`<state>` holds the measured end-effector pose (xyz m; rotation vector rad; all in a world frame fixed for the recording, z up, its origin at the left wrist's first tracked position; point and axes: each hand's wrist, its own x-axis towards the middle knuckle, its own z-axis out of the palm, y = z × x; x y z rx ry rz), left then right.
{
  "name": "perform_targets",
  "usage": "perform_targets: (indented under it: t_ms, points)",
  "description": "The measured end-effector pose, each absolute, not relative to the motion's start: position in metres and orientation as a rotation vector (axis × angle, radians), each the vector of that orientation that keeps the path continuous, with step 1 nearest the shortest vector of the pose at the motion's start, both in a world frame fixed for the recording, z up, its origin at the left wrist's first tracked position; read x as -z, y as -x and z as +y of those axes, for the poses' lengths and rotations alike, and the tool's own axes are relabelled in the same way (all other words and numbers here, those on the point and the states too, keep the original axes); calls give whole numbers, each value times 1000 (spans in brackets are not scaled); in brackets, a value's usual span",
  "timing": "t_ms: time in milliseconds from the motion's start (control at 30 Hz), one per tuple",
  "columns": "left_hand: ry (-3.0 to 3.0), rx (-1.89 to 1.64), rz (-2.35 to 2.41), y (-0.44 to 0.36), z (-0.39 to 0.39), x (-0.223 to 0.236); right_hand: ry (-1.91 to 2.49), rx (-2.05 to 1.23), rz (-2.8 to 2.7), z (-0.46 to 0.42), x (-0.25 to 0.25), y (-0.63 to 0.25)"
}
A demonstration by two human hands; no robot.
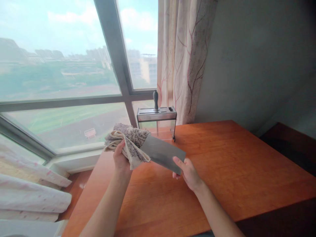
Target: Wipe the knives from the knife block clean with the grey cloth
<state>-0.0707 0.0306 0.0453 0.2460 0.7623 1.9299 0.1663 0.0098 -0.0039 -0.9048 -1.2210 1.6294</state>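
Observation:
A cleaver (163,152) with a broad, flat grey metal blade is held tilted above the table, sloping down to the right. My left hand (121,159) is closed on a folded, fluffy grey-and-cream towel (130,136), which wraps over the blade's left end. No handle shows; the towel or my right hand may hide it. At the blade's right end my right hand (189,172) pinches it, thumb on the upper face and fingers underneath.
Behind my hands stands a knife block (156,115) with clear sides and a metal top, a dark handle (155,99) sticking up from it. The orange-brown wooden table (222,164) adjoins a window (61,89) and a patterned curtain (184,59).

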Motion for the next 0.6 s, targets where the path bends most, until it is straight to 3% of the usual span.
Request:
perform_targets:
  t_ms: [600]
  points:
    - [-686, -2290, 1192, 66, 31, -48, 954, -1077, -1458, 7, 7, -180]
